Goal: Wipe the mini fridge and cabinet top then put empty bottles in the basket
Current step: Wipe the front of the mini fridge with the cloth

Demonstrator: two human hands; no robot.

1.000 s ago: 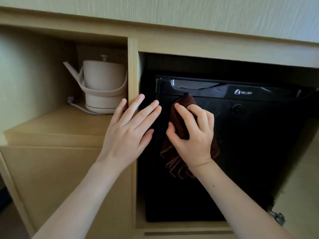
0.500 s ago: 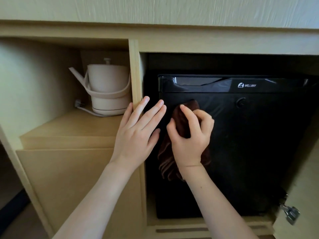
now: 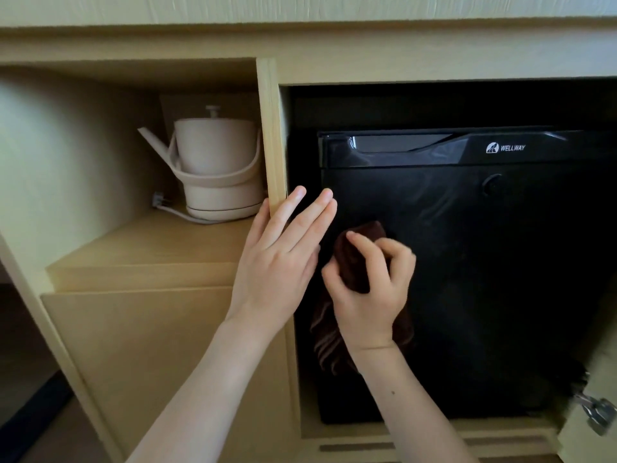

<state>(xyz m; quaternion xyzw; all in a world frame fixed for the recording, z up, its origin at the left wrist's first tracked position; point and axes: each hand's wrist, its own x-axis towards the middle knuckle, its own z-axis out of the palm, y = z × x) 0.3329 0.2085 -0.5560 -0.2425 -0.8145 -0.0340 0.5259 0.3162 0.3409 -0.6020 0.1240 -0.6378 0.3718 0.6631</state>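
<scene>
A black mini fridge with a WELLWAY logo sits inside the right compartment of a light wooden cabinet. My right hand grips a dark brown cloth and presses it against the left part of the fridge door; the cloth's loose end hangs below my wrist. My left hand lies flat with fingers spread over the cabinet's vertical divider and the fridge's left edge. No bottles or basket are in view.
A beige electric kettle with its cord stands on the shelf in the left compartment. At the lower right, a metal hinge marks the edge of the open cabinet door. The cabinet top runs across the upper frame.
My right hand has slid the cloth down the fridge door from near the top handle strip toward the middle. My left hand has stayed on the divider. The view has shifted slightly.
</scene>
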